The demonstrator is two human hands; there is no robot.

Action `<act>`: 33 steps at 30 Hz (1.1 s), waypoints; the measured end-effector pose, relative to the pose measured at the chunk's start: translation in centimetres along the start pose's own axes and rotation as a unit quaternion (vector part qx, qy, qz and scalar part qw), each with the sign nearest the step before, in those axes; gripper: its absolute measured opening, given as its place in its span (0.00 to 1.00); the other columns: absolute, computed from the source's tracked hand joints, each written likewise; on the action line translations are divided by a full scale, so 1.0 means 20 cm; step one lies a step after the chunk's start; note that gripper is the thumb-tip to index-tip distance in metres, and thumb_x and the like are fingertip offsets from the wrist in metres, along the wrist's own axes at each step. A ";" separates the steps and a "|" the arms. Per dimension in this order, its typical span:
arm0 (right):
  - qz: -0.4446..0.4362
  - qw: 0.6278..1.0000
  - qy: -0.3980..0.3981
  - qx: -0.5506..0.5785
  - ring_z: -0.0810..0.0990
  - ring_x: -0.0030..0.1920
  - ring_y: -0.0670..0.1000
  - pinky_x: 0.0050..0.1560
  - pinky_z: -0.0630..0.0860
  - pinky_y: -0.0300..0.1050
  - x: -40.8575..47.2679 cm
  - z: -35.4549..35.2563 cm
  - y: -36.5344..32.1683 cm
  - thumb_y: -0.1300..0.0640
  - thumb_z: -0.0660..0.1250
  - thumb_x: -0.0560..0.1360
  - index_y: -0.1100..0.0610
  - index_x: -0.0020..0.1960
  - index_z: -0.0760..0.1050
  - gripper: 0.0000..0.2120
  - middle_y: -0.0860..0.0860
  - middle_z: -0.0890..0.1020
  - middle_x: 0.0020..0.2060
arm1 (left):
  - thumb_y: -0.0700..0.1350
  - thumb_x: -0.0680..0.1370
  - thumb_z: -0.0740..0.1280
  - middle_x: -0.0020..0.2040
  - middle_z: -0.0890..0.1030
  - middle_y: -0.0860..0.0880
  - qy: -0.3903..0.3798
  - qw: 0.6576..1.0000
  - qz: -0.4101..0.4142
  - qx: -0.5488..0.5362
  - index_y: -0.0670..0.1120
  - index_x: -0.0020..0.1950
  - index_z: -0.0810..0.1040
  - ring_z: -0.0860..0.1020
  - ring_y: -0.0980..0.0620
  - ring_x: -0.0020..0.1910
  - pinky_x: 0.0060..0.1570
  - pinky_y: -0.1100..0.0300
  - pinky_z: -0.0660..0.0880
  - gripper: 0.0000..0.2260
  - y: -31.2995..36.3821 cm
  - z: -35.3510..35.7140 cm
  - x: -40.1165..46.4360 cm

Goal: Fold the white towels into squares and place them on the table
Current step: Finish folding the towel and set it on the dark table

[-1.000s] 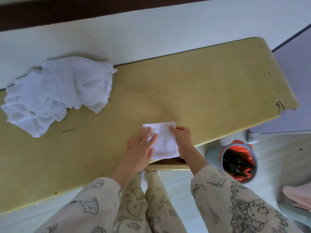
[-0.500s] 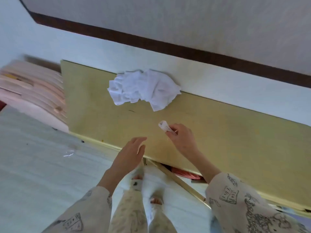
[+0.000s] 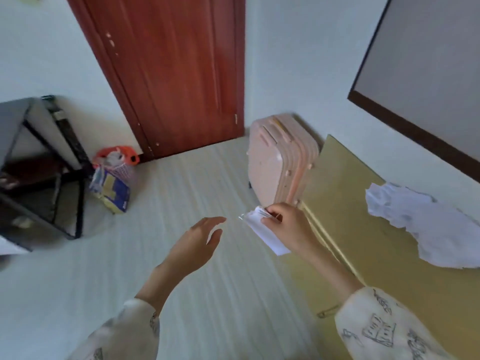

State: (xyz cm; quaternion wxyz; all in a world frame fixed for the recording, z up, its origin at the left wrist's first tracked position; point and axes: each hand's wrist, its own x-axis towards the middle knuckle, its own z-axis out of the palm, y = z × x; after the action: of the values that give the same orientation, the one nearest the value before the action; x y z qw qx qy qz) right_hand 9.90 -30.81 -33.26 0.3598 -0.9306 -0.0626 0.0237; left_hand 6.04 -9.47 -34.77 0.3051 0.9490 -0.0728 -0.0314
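I am pinching the small folded white towel square (image 3: 262, 231) in my right hand (image 3: 288, 226), thumb and fingertips clamped on its upper corner so it is hanging edge-on over the floor, just off the near edge of the long yellow-green wooden table (image 3: 389, 255). A second ago this same towel was lying flat on the table under both my palms; now it is lifted clear and I am turning away to my left, so the fold looks finished and I am carrying it off to set it down. My left hand (image 3: 197, 245) is floating beside it, fingers relaxed and spread, holding nothing and not touching the cloth.

Behind my right hand the crumpled heap of unfolded white towels (image 3: 420, 224) is still lying on the table against the pale wall, so more folding is waiting there. At the table's far end a pale pink ribbed hard-shell suitcase (image 3: 278, 162) is standing just beside it. Further left, a dark metal-framed stand (image 3: 39, 165) is sitting on the pale striped floor (image 3: 181, 190), with a mesh basket holding an orange bag (image 3: 115, 159) next to it, and beyond them the reddish-brown wooden door (image 3: 168, 74). I am seeing no stack of finished squares here, so I judge the drop spot is out of view. Nothing is blocking my hands.
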 end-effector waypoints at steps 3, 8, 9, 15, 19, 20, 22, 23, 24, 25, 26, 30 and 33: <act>-0.071 0.996 -0.047 0.000 0.72 0.37 0.52 0.38 0.63 0.44 0.07 0.29 -0.42 0.57 0.68 0.72 0.57 0.38 0.73 0.06 0.53 0.75 0.35 | 0.46 0.80 0.58 0.64 0.75 0.51 0.052 0.997 -0.054 0.020 0.50 0.67 0.70 0.75 0.53 0.60 0.56 0.66 0.66 0.15 -0.36 -0.32 -0.24; -0.144 0.982 -0.118 0.023 0.74 0.39 0.50 0.38 0.66 0.38 0.11 0.79 -1.09 0.57 0.69 0.71 0.55 0.40 0.76 0.02 0.50 0.77 0.37 | 0.46 0.80 0.58 0.65 0.74 0.51 0.106 0.985 -0.133 0.033 0.49 0.68 0.69 0.74 0.52 0.62 0.58 0.65 0.65 0.15 -0.92 -0.81 -0.65; -0.162 0.977 -0.136 0.026 0.73 0.39 0.49 0.37 0.65 0.35 0.11 0.89 -1.22 0.57 0.69 0.71 0.52 0.40 0.75 0.03 0.49 0.76 0.37 | 0.46 0.81 0.58 0.65 0.74 0.51 0.116 0.981 -0.150 0.038 0.49 0.68 0.69 0.74 0.52 0.62 0.59 0.64 0.66 0.16 -1.02 -0.90 -0.73; -0.232 0.943 -0.235 0.053 0.74 0.38 0.46 0.39 0.67 0.34 0.14 1.42 -1.87 0.58 0.70 0.72 0.56 0.44 0.79 0.03 0.50 0.78 0.41 | 0.45 0.80 0.58 0.64 0.75 0.49 0.172 0.958 -0.229 0.009 0.49 0.67 0.70 0.75 0.51 0.60 0.58 0.61 0.69 0.15 -1.52 -1.30 -1.08; -0.253 0.920 -0.292 0.061 0.74 0.38 0.44 0.41 0.68 0.33 0.23 1.73 -2.20 0.57 0.70 0.72 0.54 0.43 0.78 0.01 0.45 0.77 0.38 | 0.45 0.80 0.58 0.62 0.77 0.49 0.197 0.943 -0.268 -0.019 0.49 0.67 0.70 0.76 0.51 0.57 0.55 0.62 0.70 0.15 -1.84 -1.46 -1.19; -0.260 0.915 -0.302 0.060 0.74 0.38 0.44 0.41 0.68 0.34 0.26 1.80 -2.27 0.57 0.70 0.72 0.53 0.42 0.78 0.01 0.44 0.77 0.37 | 0.45 0.80 0.58 0.62 0.76 0.49 0.200 0.940 -0.276 -0.027 0.50 0.67 0.70 0.76 0.52 0.57 0.54 0.62 0.71 0.15 -1.92 -1.50 -1.20; -0.274 0.907 -0.314 0.057 0.74 0.37 0.43 0.42 0.69 0.35 0.35 1.97 -2.42 0.58 0.70 0.72 0.53 0.42 0.78 0.02 0.43 0.76 0.36 | 0.45 0.80 0.58 0.62 0.76 0.49 0.201 0.934 -0.292 -0.038 0.50 0.67 0.70 0.77 0.52 0.56 0.55 0.61 0.72 0.15 -2.10 -1.59 -1.21; -0.280 0.904 -0.319 0.057 0.73 0.37 0.42 0.42 0.69 0.34 0.40 2.06 -2.49 0.58 0.70 0.72 0.53 0.43 0.78 0.02 0.43 0.76 0.37 | 0.45 0.80 0.58 0.62 0.76 0.49 0.200 0.932 -0.299 -0.038 0.50 0.67 0.70 0.77 0.52 0.56 0.55 0.60 0.72 0.15 -2.20 -1.64 -1.21; -0.287 0.900 -0.324 0.058 0.73 0.37 0.41 0.42 0.69 0.34 0.45 2.14 -2.56 0.59 0.71 0.71 0.52 0.43 0.78 0.03 0.44 0.76 0.37 | 0.45 0.80 0.59 0.62 0.76 0.49 0.199 0.930 -0.306 -0.035 0.50 0.67 0.70 0.76 0.52 0.57 0.55 0.61 0.72 0.16 -2.30 -1.69 -1.21; -0.291 0.896 -0.329 0.061 0.74 0.37 0.41 0.42 0.69 0.34 0.50 2.23 -2.63 0.59 0.71 0.71 0.52 0.42 0.78 0.04 0.45 0.77 0.38 | 0.46 0.80 0.59 0.62 0.76 0.50 0.201 0.928 -0.312 -0.033 0.50 0.68 0.69 0.76 0.52 0.57 0.55 0.61 0.71 0.16 -2.41 -1.74 -1.20; -0.295 0.892 -0.336 0.062 0.74 0.38 0.42 0.43 0.70 0.35 0.55 2.32 -2.70 0.59 0.71 0.71 0.50 0.42 0.77 0.05 0.46 0.78 0.39 | 0.46 0.80 0.59 0.63 0.76 0.49 0.201 0.926 -0.319 -0.031 0.50 0.68 0.69 0.76 0.52 0.58 0.55 0.61 0.71 0.16 -2.51 -1.80 -1.19; -0.302 0.881 -0.362 0.044 0.75 0.40 0.46 0.45 0.70 0.38 0.74 2.60 -3.01 0.58 0.71 0.72 0.44 0.38 0.74 0.11 0.46 0.78 0.39 | 0.46 0.78 0.63 0.64 0.74 0.50 0.185 0.923 -0.336 -0.033 0.50 0.69 0.67 0.75 0.51 0.59 0.55 0.62 0.70 0.19 -2.86 -2.06 -1.11; -0.303 0.875 -0.376 0.031 0.78 0.44 0.47 0.47 0.71 0.37 0.88 2.78 -3.23 0.57 0.71 0.72 0.49 0.43 0.78 0.04 0.48 0.80 0.43 | 0.49 0.76 0.66 0.67 0.72 0.50 0.195 0.924 -0.325 -0.053 0.51 0.70 0.65 0.73 0.52 0.61 0.59 0.60 0.70 0.24 -3.09 -2.26 -1.02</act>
State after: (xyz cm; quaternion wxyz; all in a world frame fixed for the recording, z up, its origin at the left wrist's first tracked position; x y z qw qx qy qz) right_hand 15.98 55.96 -31.03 0.3274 -0.7755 -0.4713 0.2633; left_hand -2.00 69.28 -33.76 0.3366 0.8902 0.3023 0.0533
